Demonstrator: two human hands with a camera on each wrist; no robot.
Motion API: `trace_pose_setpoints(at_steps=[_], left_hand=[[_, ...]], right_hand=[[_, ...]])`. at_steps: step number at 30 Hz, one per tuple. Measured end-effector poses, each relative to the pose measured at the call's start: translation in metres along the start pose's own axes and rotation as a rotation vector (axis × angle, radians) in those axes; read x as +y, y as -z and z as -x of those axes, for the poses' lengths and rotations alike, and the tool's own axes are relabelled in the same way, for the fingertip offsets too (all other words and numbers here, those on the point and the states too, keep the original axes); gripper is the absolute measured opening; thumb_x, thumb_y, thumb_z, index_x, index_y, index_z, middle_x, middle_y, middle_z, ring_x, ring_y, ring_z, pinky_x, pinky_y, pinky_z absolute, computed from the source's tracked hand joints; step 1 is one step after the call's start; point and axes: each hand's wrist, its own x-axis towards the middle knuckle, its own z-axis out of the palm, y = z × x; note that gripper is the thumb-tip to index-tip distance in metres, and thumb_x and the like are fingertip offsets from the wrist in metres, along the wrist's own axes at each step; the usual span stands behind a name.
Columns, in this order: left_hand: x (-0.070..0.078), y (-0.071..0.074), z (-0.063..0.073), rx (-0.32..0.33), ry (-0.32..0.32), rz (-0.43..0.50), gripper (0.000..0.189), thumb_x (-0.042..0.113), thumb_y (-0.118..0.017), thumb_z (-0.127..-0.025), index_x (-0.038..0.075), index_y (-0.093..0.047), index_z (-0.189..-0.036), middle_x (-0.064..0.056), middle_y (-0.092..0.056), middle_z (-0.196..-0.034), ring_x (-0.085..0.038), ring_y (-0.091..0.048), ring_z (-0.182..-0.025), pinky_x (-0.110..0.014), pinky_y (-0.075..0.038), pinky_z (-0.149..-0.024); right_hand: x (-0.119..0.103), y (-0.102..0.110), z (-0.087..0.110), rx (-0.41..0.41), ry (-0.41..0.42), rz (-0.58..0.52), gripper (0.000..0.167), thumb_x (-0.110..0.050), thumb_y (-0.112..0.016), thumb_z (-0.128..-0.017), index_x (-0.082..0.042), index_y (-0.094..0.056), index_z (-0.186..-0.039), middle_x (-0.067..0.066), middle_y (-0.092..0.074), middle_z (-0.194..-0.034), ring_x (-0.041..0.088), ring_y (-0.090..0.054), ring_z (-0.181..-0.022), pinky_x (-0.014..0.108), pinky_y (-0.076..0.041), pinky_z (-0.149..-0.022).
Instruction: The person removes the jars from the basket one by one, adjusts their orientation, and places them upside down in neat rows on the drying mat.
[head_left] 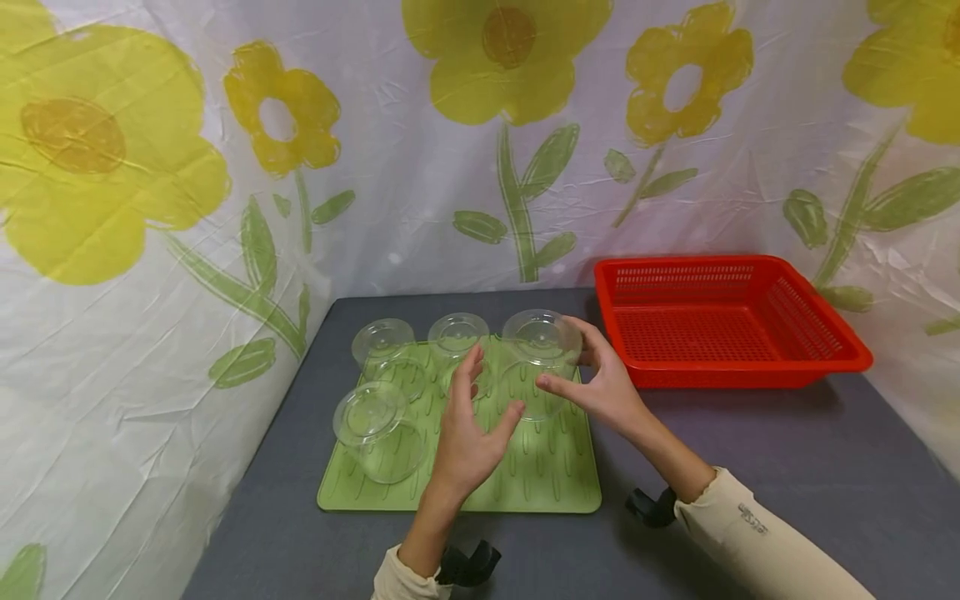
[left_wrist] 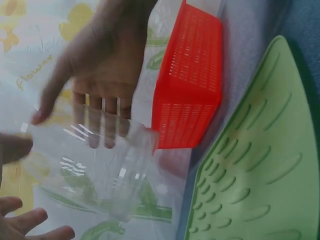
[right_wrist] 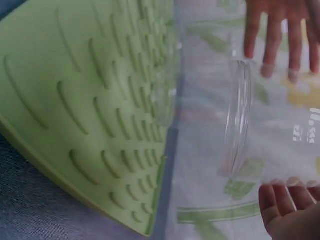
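Note:
A clear plastic jar [head_left: 534, 367] is raised above the back right of the green ribbed mat [head_left: 525, 492]. My right hand [head_left: 611, 392] holds its right side, thumb in front and fingers behind the wall. Close to the jar's left is my left hand [head_left: 467, 437], thumb and fingers spread apart, not curled round it. In the right wrist view the jar's rim [right_wrist: 237, 125] faces the mat with a gap between. Three more clear jars stand on the mat: one at front left [head_left: 386, 446], one at back left [head_left: 384, 346] and one at back middle [head_left: 457, 333], partly behind my left fingers.
A red mesh basket [head_left: 697, 371] sits on the dark grey table [head_left: 720, 467], right of the mat and near the back. White cloth [head_left: 390, 208] with yellow flowers hangs behind and on both sides.

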Motion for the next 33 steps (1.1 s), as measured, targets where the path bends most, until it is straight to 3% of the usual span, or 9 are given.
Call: trace_pose_setpoints(at_steps=[5, 10, 14, 26, 33], left_hand=[[-0.002, 0.002, 0.005, 0.054, 0.010, -0.030, 0.071, 0.007, -0.065, -0.096, 0.016, -0.033, -0.159, -0.008, -0.043, -0.158, -0.032, -0.044, -0.143, -0.055, -0.042, -0.112], [-0.008, 0.002, 0.011, 0.052, 0.023, -0.060, 0.063, 0.002, -0.063, -0.095, 0.010, -0.043, -0.153, -0.011, -0.049, -0.152, -0.029, -0.049, -0.138, -0.054, -0.044, -0.109], [-0.012, 0.003, 0.014, 0.049, 0.024, -0.080, 0.058, 0.001, -0.063, -0.094, 0.009, -0.048, -0.149, -0.012, -0.051, -0.150, -0.029, -0.051, -0.136, -0.053, -0.046, -0.108], [-0.018, 0.005, 0.014, 0.037, 0.033, -0.078, 0.055, -0.003, -0.059, -0.095, 0.011, -0.051, -0.147, -0.008, -0.051, -0.150, -0.027, -0.049, -0.141, -0.055, -0.046, -0.108], [-0.018, 0.006, 0.013, 0.038, 0.033, -0.070, 0.054, -0.003, -0.058, -0.095, 0.012, -0.052, -0.146, -0.011, -0.052, -0.150, -0.026, -0.049, -0.142, -0.054, -0.046, -0.109]], right_hand=[[0.014, -0.008, -0.011, 0.064, -0.120, 0.049, 0.089, -0.030, -0.086, -0.082, -0.025, -0.037, -0.156, 0.008, -0.052, -0.145, 0.035, -0.058, -0.114, 0.043, -0.054, -0.085], [0.027, -0.017, -0.022, 0.098, -0.189, 0.064, 0.096, -0.036, -0.087, -0.081, -0.023, -0.033, -0.158, 0.011, -0.047, -0.153, 0.036, -0.055, -0.126, 0.052, -0.050, -0.102], [0.037, -0.024, -0.030, 0.114, -0.197, 0.062, 0.097, -0.035, -0.087, -0.081, -0.018, -0.032, -0.159, 0.012, -0.048, -0.151, 0.033, -0.051, -0.130, 0.052, -0.044, -0.111], [0.061, -0.032, -0.044, 0.149, -0.194, 0.111, 0.096, -0.038, -0.087, -0.080, -0.012, -0.035, -0.157, 0.014, -0.049, -0.150, 0.032, -0.051, -0.131, 0.052, -0.047, -0.108], [0.062, -0.034, -0.045, 0.126, -0.217, 0.132, 0.099, -0.035, -0.087, -0.080, -0.011, -0.031, -0.159, 0.015, -0.044, -0.156, 0.033, -0.048, -0.137, 0.052, -0.046, -0.111]])
